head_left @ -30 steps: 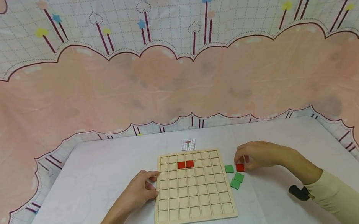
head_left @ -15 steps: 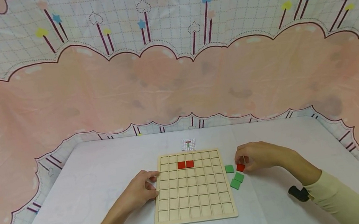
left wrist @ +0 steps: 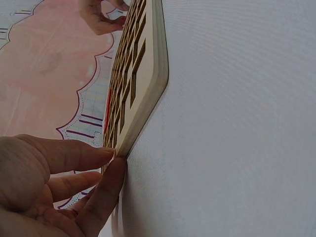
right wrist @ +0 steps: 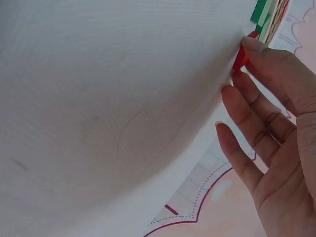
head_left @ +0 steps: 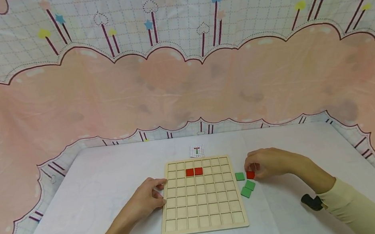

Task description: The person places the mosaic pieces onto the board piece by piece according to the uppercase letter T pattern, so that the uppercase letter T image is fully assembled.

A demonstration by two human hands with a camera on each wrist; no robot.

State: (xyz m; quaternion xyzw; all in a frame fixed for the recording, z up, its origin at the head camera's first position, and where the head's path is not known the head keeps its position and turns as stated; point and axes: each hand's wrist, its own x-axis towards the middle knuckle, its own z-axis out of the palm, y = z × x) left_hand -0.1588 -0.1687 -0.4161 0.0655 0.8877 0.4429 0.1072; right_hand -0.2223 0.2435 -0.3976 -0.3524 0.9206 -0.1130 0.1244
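Observation:
A wooden grid board (head_left: 200, 201) lies on the white table with two red tiles (head_left: 194, 171) side by side in its second row from the far edge. My left hand (head_left: 146, 198) holds the board's left edge with thumb and fingertips, seen close in the left wrist view at the board's rim (left wrist: 148, 101). To the right of the board, my right hand (head_left: 270, 161) pinches a loose red square tile (head_left: 250, 175) between thumb and fingers. In the right wrist view this red tile (right wrist: 240, 58) stands tilted under the thumb, partly covered by it.
Three green tiles lie between board and right hand: one green tile (head_left: 239, 176) beside the red one, two touching green tiles (head_left: 247, 189) nearer. A small card (head_left: 197, 151) printed with a T-shaped pattern lies beyond the board. A patterned cloth (head_left: 183, 89) hangs behind the table.
In my right fingers the red tile turned slightly, then came back about level with its earlier angle. My left hand and the board stay in place.

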